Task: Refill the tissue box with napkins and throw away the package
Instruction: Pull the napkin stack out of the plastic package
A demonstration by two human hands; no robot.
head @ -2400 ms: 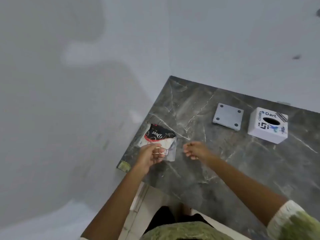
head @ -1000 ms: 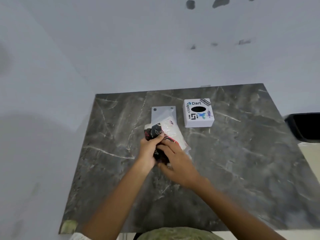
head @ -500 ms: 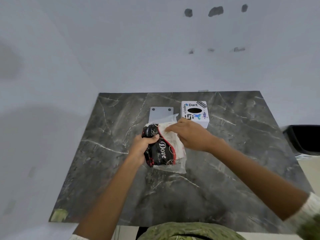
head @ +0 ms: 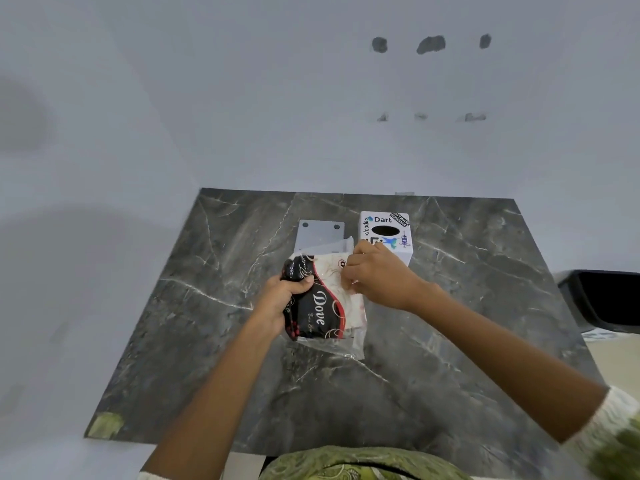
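A person stands at a dark marble table (head: 450,358), working open a pack (head: 323,306) of napkins held above its middle. The left hand (head: 282,299) is closed around the pack's black printed end; the right hand (head: 377,280) pinches the pale far end, where clear wrap sticks up loose. Whether the wrap is torn through cannot be told.

The box (head: 388,233), white with stickers, sits near the table's far edge, just beyond the right hand, its dark oval slot facing up. A flat grey plate (head: 320,233) with corner holes lies beside it, likely the box's removed base.

By the look of things, the job is at an early stage: the napkins are inside the pack, nothing shows in the box's slot, and the wrapper is not yet discarded. A black bin (head: 606,299) waits off the table's right side, probably the wrapper's destination.
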